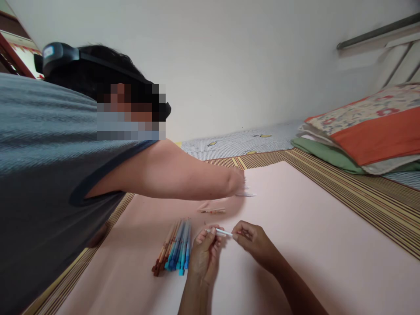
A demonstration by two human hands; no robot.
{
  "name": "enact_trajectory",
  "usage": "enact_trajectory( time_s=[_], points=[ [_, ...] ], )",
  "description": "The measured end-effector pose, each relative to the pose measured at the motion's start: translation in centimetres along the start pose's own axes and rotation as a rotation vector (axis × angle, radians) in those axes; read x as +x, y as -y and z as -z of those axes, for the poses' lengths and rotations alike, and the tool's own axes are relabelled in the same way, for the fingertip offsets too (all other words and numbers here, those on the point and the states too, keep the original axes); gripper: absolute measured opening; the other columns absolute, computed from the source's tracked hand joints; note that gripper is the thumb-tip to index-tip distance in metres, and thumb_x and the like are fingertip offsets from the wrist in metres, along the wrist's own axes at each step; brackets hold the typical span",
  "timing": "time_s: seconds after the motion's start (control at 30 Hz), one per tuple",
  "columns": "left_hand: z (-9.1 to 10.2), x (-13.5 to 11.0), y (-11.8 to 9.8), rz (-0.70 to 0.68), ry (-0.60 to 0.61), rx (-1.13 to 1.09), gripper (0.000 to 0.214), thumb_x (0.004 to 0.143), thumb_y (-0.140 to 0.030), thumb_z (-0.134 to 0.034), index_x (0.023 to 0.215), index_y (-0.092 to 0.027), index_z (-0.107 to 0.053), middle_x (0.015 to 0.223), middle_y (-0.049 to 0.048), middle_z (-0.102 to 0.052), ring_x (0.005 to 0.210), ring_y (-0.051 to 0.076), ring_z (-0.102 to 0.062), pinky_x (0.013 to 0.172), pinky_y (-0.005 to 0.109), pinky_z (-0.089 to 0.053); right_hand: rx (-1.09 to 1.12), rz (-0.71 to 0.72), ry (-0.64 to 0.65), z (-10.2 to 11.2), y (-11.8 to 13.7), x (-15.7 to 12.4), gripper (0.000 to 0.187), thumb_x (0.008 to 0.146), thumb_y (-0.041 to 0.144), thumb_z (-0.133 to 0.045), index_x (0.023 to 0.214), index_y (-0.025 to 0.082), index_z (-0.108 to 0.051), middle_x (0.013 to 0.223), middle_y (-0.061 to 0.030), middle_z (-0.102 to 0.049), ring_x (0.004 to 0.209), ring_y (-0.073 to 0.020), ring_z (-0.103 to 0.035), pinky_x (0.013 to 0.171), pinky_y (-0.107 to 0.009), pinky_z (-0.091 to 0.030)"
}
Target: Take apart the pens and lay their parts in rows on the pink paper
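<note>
Pinching a slim white pen-like rod (224,232) above the pale pink sheet (131,271), the person's left hand (205,249) has thumb and fingers closed around it, while the right hand (251,236) grips the far right end! Its long axis runs crosswise, dipping slightly rightward; bundled pens (177,251) beside the left hand point away.

Orange floral bedding (370,135), striped mat (354,192)
</note>
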State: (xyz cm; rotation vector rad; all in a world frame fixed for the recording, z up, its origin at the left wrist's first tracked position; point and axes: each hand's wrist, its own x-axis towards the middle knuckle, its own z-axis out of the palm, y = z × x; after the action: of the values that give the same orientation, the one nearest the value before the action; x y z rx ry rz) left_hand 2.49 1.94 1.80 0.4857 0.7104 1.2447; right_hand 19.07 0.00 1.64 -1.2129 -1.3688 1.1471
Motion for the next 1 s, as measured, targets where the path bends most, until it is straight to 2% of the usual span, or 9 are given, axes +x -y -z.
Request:
enact_trajectory(
  time_s=[0.2,0.3,0.47,0.6,0.67,0.73,0.8,0.9,1.0],
  points=[
    [-0.5,-0.5,0.5,0.094,0.099,0.053,0.025,0.064,-0.022,-0.089,0.078,-0.009,-0.073,0.067,0.0042,-0.069,0.057,0.008,-0.059,0.058,0.017,-0.048,-0.026,0.026,0.098,0.4,1.3,-0.2,0.019,0.087,0.033,-0.059,0.075,0.018,-0.062,0.069,-0.0002,-0.061,0.069,-0.0158,-0.054,0.065,-0.027,-0.038],
    [-0.6,-0.7,0.8,0.093,0.136,0.080,0.024,0.067,-0.026,-0.087,0.079,-0.011,-0.073,0.066,0.0034,-0.068,0.059,0.008,-0.058,0.060,0.019,-0.046,-0.085,0.034,0.123,0.3,1.7,-0.1,0.017,0.088,0.030,-0.057,0.076,0.018,-0.063,0.071,-0.0011,-0.066,0.070,-0.0169,-0.059,0.066,-0.027,-0.041],
    [-0.4,-0.7,0.6,0.048,0.173,0.186,0.026,0.069,-0.032,-0.085,0.079,-0.013,-0.070,0.062,0.0025,-0.067,0.058,0.009,-0.056,0.060,0.020,-0.043,-0.329,0.105,0.116,-0.3,1.8,-0.1,0.018,0.086,0.023,-0.055,0.072,0.019,-0.066,0.079,-0.0025,-0.067,0.075,-0.0168,-0.060,0.069,-0.026,-0.042],
    [0.1,-0.5,0.1,0.027,0.179,0.275,0.036,0.067,-0.039,-0.085,0.085,-0.013,-0.068,0.065,0.0031,-0.067,0.059,0.011,-0.059,0.061,0.024,-0.045,-0.345,0.117,0.151,-0.5,1.6,0.4,0.018,0.088,0.023,-0.053,0.075,0.019,-0.065,0.077,-0.0014,-0.066,0.073,-0.0165,-0.059,0.066,-0.026,-0.041],
    [0.3,-0.3,-0.4,-0.046,0.061,0.336,0.046,0.065,-0.047,-0.084,0.093,-0.014,-0.066,0.069,0.0034,-0.068,0.056,0.012,-0.059,0.056,0.025,-0.045,-0.386,0.116,0.144,-0.3,1.3,1.3,0.020,0.090,0.026,-0.053,0.074,0.019,-0.063,0.073,-0.0005,-0.064,0.070,-0.0162,-0.058,0.062,-0.025,-0.038],
    [0.4,-0.2,-1.3,-0.222,-0.163,0.380,0.050,0.069,-0.054,-0.079,0.097,-0.016,-0.063,0.072,0.0015,-0.068,0.050,0.010,-0.056,0.050,0.023,-0.042,-0.509,0.134,0.094,-0.2,0.9,2.5,0.022,0.091,0.028,-0.052,0.074,0.019,-0.062,0.073,-0.0003,-0.063,0.069,-0.0156,-0.057,0.060,-0.024,-0.037],
    [0.7,-0.2,-2.3,-0.427,-0.361,0.377,0.044,0.077,-0.056,-0.071,0.097,-0.018,-0.061,0.073,-0.0009,-0.067,0.048,0.007,-0.051,0.047,0.021,-0.040,-0.707,0.180,0.017,-0.4,0.1,4.2,0.021,0.093,0.025,-0.049,0.079,0.018,-0.063,0.080,-0.0017,-0.064,0.071,-0.0152,-0.058,0.062,-0.024,-0.038],
    [1.4,-0.1,-3.3,-0.579,-0.443,0.326,0.038,0.083,-0.054,-0.064,0.098,-0.019,-0.062,0.072,-0.0017,-0.065,0.051,0.007,-0.051,0.048,0.019,-0.039,-0.948,0.263,-0.020,-1.6,-1.4,6.7,0.024,0.097,0.023,-0.046,0.098,0.018,-0.069,0.094,-0.0063,-0.067,0.083,-0.0169,-0.063,0.071,-0.025,-0.043],
    [2.2,0.2,-3.2,-0.568,-0.442,0.309,0.036,0.083,-0.051,-0.065,0.095,-0.017,-0.063,0.070,-0.0011,-0.065,0.051,0.007,-0.049,0.047,0.019,-0.038,-1.022,0.329,0.025,-3.4,-3.0,8.5,0.024,0.097,0.021,-0.049,0.110,0.018,-0.069,0.099,-0.0092,-0.068,0.092,-0.0204,-0.063,0.079,-0.028,-0.044]
  ],
)
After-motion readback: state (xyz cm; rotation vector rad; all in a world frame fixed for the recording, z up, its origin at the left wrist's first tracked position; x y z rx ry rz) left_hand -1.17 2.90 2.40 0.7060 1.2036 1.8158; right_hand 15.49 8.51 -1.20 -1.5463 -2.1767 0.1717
